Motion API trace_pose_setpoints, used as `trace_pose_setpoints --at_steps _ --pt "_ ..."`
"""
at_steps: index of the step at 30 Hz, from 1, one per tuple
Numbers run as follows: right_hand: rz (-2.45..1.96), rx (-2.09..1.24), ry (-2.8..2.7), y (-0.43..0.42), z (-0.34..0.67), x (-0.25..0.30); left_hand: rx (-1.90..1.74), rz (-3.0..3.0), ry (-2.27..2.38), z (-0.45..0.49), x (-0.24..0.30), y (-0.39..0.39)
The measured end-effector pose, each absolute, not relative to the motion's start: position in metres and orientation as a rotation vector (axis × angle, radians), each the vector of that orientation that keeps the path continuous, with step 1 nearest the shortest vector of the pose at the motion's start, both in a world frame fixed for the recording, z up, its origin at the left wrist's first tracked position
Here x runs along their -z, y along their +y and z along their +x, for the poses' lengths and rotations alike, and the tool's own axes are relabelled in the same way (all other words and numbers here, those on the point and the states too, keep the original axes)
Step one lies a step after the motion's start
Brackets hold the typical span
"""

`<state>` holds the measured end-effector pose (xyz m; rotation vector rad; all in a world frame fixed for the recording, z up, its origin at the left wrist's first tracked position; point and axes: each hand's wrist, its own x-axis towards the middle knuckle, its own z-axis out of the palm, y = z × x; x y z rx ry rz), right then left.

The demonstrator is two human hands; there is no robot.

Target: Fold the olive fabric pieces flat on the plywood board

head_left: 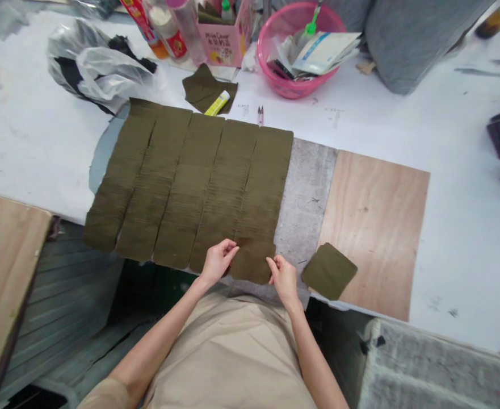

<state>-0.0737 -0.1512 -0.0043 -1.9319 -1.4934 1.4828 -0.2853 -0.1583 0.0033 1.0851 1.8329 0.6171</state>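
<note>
We note five columns (pixel 181 182) of olive-green cloth patches, overlapped like shingles, lying side by side on the white table (pixel 454 170) and running from the far side to the near edge. The left hand (pixel 218 258) pinches the left edge of the nearest patch (pixel 252 266), thumb and fingertips closed on the cloth. The right hand (pixel 282 276) grasps the right edge of the same patch in the same way. This patch sits at the near end of the rightmost column, at the table edge, just in front of the person's body. We see a grey felt strip (pixel 307 193) just right of that column, and a plywood board (pixel 377 227) touching the strip on its far side. A single loose patch (pixel 328 271) lies tilted on the board's near-left corner, near the right hand but apart from it. Behind the columns lie a yellow glue stick (pixel 217 103) on a folded scrap, small snips (pixel 260 115), a pink basin (pixel 275 79) holding papers, and a crumpled plastic bag (pixel 100 62).
</note>
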Motion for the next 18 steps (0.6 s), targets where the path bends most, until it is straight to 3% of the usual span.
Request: trace_pose_setpoints --at_steps 5,18 --pt "-2.09 -1.253 -1.819 -0.148 -0.082 0.001 -0.556 1.114 1.89 -0.29 0.001 -0.157" --pt "-2.204 -1.122 -1.973 -0.143 -0.088 0.001 -0.361 1.299 1.975 -0.293 -0.001 -0.154"
